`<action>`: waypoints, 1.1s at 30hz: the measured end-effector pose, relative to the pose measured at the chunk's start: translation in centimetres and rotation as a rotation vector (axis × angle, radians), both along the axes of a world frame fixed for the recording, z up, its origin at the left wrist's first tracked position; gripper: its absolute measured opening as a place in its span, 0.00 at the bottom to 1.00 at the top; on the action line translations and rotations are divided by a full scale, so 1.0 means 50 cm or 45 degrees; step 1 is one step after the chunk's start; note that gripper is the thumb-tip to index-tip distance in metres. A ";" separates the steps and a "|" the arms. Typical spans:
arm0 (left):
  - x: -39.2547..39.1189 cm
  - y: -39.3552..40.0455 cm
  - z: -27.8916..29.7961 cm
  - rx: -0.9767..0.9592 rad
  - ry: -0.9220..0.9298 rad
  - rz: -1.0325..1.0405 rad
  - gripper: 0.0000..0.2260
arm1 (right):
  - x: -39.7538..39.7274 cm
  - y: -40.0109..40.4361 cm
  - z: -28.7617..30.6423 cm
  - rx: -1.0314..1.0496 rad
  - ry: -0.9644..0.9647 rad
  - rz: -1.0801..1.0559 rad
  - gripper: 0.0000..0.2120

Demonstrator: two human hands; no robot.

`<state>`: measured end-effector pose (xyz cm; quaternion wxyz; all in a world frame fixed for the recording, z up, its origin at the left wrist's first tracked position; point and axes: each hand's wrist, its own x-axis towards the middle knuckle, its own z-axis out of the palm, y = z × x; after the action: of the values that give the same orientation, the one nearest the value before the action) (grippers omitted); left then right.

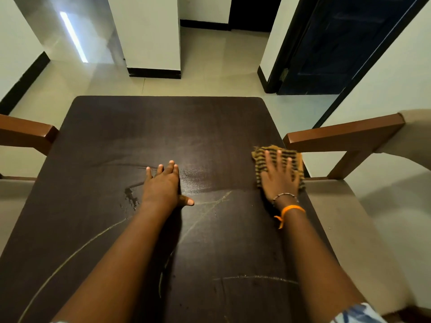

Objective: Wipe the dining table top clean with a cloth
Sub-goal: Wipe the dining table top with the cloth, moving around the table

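A dark brown dining table top (163,127) fills the middle of the head view. A yellow cloth with dark stripes (264,157) lies near the table's right edge. My right hand (281,179) presses flat on the cloth with fingers spread. My left hand (163,185) rests palm down on the bare table near the middle, fingers together and thumb out to the right. A small wet patch (130,198) sits just left of my left wrist. Pale curved streaks (205,213) cross the near part of the top.
A wooden chair with a beige seat (345,138) stands against the table's right side, its arm close to the cloth. Another chair arm (28,134) shows at the left edge. Beyond the table are a tiled floor, a white pillar (151,36) and a dark door (338,43).
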<state>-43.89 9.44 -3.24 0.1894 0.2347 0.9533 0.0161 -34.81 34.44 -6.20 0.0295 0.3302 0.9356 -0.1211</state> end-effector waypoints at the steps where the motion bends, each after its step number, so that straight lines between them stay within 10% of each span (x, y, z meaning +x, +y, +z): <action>1: 0.002 -0.001 -0.001 -0.006 0.005 -0.001 0.49 | 0.012 0.025 0.002 -0.019 -0.026 -0.080 0.26; 7: 0.006 -0.005 -0.003 -0.001 0.035 0.000 0.48 | -0.003 -0.033 0.012 -0.017 -0.051 -0.145 0.27; 18: 0.057 -0.090 0.018 0.111 0.081 0.048 0.50 | -0.058 -0.281 0.005 0.105 0.191 0.624 0.24; 27: 0.100 -0.056 0.015 -0.060 -0.051 -0.001 0.51 | 0.050 0.025 -0.005 0.187 0.060 0.040 0.26; 33: 0.105 -0.055 0.016 -0.085 -0.015 -0.010 0.51 | 0.025 -0.062 0.000 0.119 0.058 -0.026 0.27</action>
<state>-38.64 6.69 -2.47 0.2027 0.2319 0.9513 -0.0153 -33.57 31.35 -6.21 -0.0085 0.3381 0.9372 -0.0849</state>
